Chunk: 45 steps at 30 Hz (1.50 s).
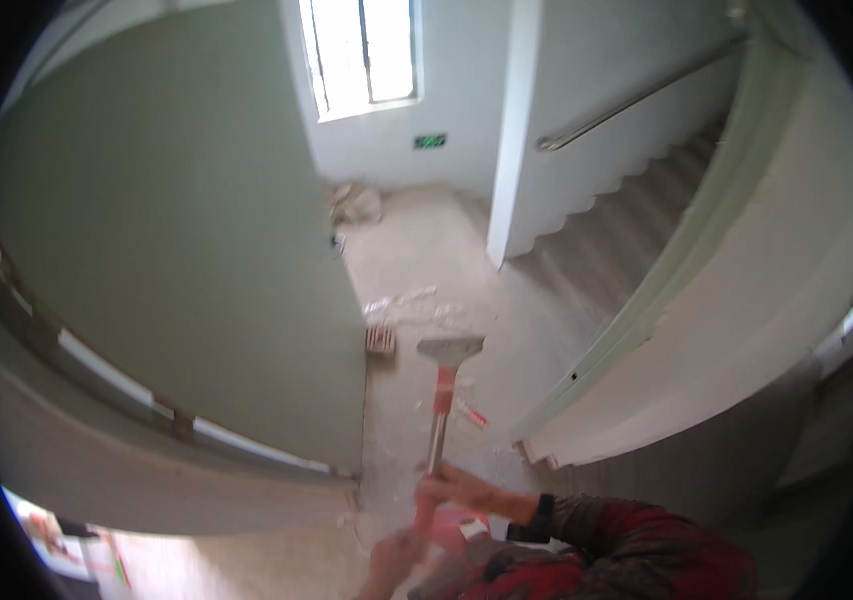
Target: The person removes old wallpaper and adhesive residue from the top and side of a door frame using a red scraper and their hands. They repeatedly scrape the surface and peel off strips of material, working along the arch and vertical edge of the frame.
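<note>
A long-handled floor scraper (437,439) with a wide flat metal blade, a red collar and a red grip points away from me. My right hand (464,489) is closed around its shaft just above the grip. Lower down, my left hand (394,559) is wrapped around the red grip near its end, slightly blurred. The blade appears in front of the pale concrete floor (426,247); I cannot tell whether it touches. Just right of the shaft is a small red and white strip (473,414).
A grey-green door (171,225) stands on my left, a perforated brick (380,340) by its edge. Clear plastic scraps (404,300) and a crumpled sack (355,204) lie beyond. To the right are the door frame (666,300), stairs (614,217) and a handrail (636,97).
</note>
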{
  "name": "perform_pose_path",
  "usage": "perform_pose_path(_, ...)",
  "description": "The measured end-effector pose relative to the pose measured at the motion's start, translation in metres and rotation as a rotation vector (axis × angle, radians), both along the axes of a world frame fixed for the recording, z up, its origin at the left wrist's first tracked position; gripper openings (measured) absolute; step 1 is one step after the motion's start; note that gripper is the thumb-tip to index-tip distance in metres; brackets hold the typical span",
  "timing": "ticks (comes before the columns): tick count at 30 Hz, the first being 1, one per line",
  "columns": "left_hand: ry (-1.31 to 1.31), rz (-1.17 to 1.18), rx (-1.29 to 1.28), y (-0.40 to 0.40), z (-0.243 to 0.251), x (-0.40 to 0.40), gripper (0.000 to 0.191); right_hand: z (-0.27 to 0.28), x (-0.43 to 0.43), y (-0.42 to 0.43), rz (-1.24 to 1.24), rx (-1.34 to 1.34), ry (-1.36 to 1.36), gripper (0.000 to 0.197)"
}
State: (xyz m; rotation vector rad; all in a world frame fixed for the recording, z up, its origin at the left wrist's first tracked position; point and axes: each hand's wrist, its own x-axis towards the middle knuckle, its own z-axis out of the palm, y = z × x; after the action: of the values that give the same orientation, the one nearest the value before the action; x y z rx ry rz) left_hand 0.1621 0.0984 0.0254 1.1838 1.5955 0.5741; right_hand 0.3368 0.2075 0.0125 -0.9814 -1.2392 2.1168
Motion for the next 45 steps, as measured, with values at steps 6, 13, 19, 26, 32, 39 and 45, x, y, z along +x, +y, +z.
perform_pose_path(6, 0.135, 0.068, -0.059, -0.045, -0.129, -0.015, 0.038, -0.166, 0.066, 0.05, -0.198, 0.0, -0.709, 0.033)
perform_pose_path(13, 0.425, -0.161, -0.31, -0.134, -0.261, -0.004, 0.035, -0.281, 0.052, 0.021, 0.226, 0.418, -1.133, 0.03)
perform_pose_path(19, 0.402, -0.383, -0.335, -0.198, -0.321, 0.034, 0.047, -0.411, 0.031, -0.002, 0.599, 0.536, -1.102, 0.016)
perform_pose_path(26, 0.237, -0.151, -0.29, -0.207, -0.321, 0.045, 0.052, -0.574, 0.037, -0.017, 1.057, 0.835, -1.055, 0.024)
perform_pose_path(32, 0.222, -0.08, -0.33, -0.199, -0.313, 0.042, 0.052, -0.637, -0.007, -0.065, 1.424, 1.019, -1.056, 0.008)
perform_pose_path(39, 0.211, -0.064, -0.328, -0.192, -0.318, 0.022, 0.05, -0.655, -0.015, -0.068, 1.412, 1.135, -1.133, 0.018)
perform_pose_path(45, 0.224, -0.117, -0.233, -0.177, -0.327, 0.025, 0.044, -0.594, 0.018, -0.062, 1.155, 0.718, -1.135, 0.038)
